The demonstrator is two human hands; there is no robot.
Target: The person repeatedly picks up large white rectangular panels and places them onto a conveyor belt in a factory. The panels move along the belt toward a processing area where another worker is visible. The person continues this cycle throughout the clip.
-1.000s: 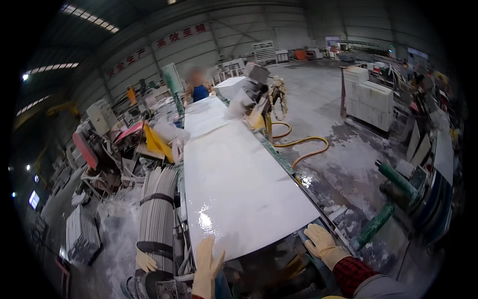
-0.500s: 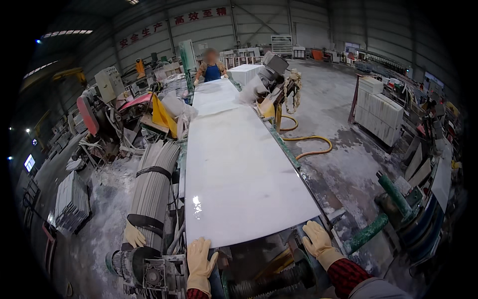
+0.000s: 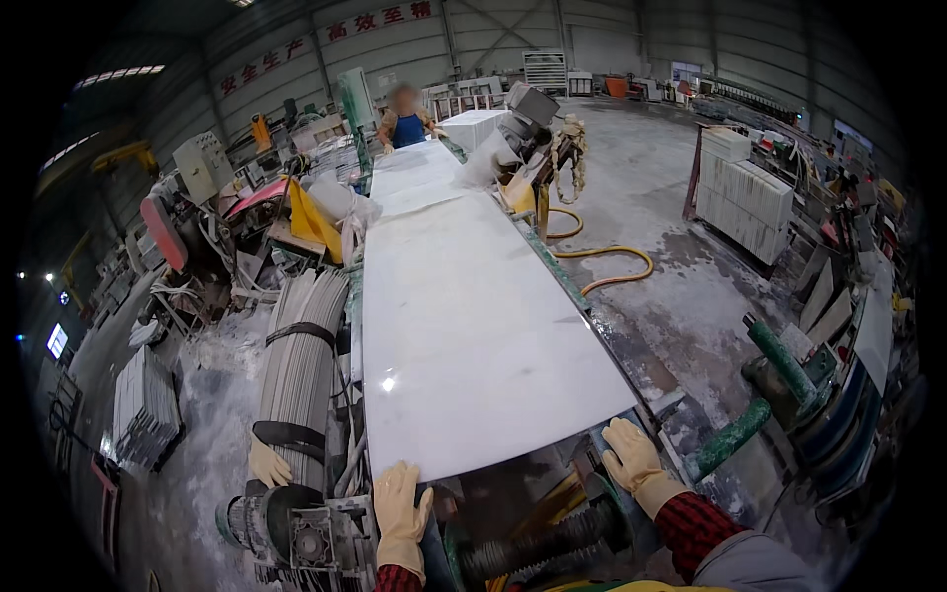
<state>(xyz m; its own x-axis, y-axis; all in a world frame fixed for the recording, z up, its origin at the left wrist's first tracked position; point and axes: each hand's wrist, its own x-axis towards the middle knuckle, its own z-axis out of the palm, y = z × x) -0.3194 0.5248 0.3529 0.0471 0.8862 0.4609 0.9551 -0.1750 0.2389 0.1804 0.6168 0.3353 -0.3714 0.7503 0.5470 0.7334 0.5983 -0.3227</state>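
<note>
A long white slab (image 3: 483,335) with a wet shine lies flat on the machine bed in front of me. At its near left corner my left hand (image 3: 400,508), in a cream rubber glove, rests with fingers stretched forward. By the near right corner lies my right hand (image 3: 636,462), gloved alike, its fingers extended on the frame beside the slab's edge. Neither hand grips anything. Beyond the slab another white slab (image 3: 419,168) lies in line, and a co-worker in a blue apron (image 3: 408,129) stands at its far end.
Below the slab's near edge is a dark ridged roller (image 3: 538,543). On the left are a motor (image 3: 247,521), a spare glove (image 3: 268,462) and strapped strips (image 3: 296,380). Green pipes (image 3: 735,439) stand at right. A yellow hose (image 3: 617,252) curves over the floor.
The whole view has shifted slightly, with the scene higher in the picture. My hands keep their places by the slab corners. The co-worker has turned somewhat, one arm now out toward the white stack.
</note>
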